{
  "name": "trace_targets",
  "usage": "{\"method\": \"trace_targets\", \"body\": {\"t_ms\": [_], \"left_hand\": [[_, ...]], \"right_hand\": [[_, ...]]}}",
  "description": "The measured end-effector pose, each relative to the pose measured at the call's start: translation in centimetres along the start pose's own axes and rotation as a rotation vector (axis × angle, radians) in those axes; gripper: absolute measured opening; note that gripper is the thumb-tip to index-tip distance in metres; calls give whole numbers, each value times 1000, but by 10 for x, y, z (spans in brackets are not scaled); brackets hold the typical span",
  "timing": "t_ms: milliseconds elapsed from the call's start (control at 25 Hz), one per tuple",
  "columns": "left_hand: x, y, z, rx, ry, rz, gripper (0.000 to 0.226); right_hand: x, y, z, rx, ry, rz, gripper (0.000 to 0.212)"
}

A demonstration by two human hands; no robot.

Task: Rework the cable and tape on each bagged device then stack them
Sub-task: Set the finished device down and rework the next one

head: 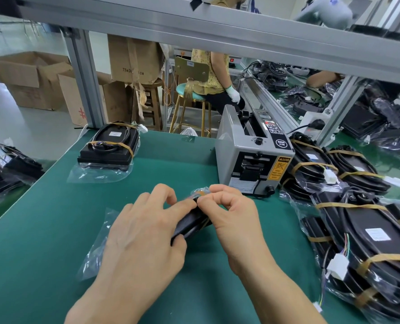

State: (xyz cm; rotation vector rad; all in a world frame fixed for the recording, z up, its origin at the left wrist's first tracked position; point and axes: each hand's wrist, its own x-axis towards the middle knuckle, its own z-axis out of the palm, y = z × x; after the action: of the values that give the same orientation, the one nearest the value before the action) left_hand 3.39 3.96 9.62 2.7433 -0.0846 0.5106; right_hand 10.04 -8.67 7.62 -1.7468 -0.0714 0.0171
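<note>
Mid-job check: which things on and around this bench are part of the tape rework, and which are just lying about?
Job:
- bagged device, held by left hand and right hand
- tape piece pinched at its end
- tape dispenser
- finished device, far left
- waiting pile, right

Lying about:
- cardboard boxes
- stools
</note>
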Motion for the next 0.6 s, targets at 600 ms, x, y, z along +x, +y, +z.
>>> {"method": "trace_targets", "body": {"t_ms": [600], "left_hand": [[0,-4,2,-75,1,-4,53]], "right_hand": [[5,-3,1,-149,83,-23,12]]}}
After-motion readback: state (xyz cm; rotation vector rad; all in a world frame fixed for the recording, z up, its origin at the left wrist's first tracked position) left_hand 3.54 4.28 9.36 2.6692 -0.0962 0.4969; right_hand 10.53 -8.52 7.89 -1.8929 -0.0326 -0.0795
